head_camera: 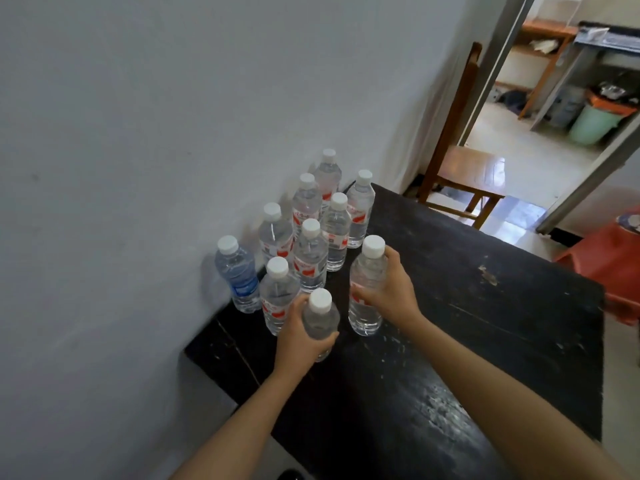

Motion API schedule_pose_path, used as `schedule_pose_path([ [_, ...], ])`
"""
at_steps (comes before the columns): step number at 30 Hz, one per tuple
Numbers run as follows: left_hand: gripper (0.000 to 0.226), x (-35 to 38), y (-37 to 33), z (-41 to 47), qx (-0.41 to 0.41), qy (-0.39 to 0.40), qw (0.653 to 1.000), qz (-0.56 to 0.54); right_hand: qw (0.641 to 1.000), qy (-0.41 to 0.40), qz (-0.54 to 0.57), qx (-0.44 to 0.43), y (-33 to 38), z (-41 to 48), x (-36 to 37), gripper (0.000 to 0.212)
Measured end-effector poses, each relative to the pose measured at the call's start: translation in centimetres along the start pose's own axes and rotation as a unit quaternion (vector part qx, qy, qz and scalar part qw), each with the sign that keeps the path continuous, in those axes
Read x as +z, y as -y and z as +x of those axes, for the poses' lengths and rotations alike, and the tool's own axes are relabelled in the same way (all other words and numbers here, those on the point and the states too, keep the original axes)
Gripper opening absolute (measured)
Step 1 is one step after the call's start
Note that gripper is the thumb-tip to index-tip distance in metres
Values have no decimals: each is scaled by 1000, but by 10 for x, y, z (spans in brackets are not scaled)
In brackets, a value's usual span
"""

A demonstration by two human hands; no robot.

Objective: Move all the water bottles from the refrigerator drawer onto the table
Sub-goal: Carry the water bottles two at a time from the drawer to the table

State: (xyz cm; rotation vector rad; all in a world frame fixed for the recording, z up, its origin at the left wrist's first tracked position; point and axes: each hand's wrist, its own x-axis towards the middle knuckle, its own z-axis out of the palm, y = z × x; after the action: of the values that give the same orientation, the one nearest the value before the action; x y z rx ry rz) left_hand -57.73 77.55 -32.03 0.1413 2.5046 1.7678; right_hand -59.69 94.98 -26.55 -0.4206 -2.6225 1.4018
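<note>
Several clear water bottles with white caps [310,254] stand upright in a cluster on the dark table [467,306], close to the wall. One at the left has a blue label [239,275]; the others have red labels. My left hand [298,336] grips a bottle [320,315] at the near edge of the cluster, its base at the tabletop. My right hand [388,289] grips another bottle [367,282], which stands upright on the table to the right of the cluster. The refrigerator drawer is out of view.
A grey wall [173,133] runs along the table's left side. A wooden chair [464,168] stands beyond the far end. A red stool [613,261] is at the right edge. An open doorway shows a green bin [592,124] and shelves.
</note>
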Motion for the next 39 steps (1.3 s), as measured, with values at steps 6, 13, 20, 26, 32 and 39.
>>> schedule_pose_path([
  [6, 74, 3, -2, 1, -23, -14, 999, 19, 997, 43, 7, -57, 8, 25, 21, 80],
  [13, 71, 8, -2, -1, -42, -27, 998, 25, 993, 99, -37, -53, -10, 32, 28, 83],
  [20, 72, 10, -8, -5, -41, -32, 999, 5, 995, 90, -7, -36, -19, 23, 24, 83],
  [26, 81, 10, -13, -8, -33, -42, 998, 30, 994, 100, -36, -38, -22, 11, 15, 96],
  [32, 92, -4, -20, -24, 5, -49, 997, 65, 992, 70, -104, -33, -30, -13, -13, 97],
  [39, 69, -39, -16, -58, 24, -120, 984, 131, 977, 60, -177, -102, -33, -50, -42, 71],
])
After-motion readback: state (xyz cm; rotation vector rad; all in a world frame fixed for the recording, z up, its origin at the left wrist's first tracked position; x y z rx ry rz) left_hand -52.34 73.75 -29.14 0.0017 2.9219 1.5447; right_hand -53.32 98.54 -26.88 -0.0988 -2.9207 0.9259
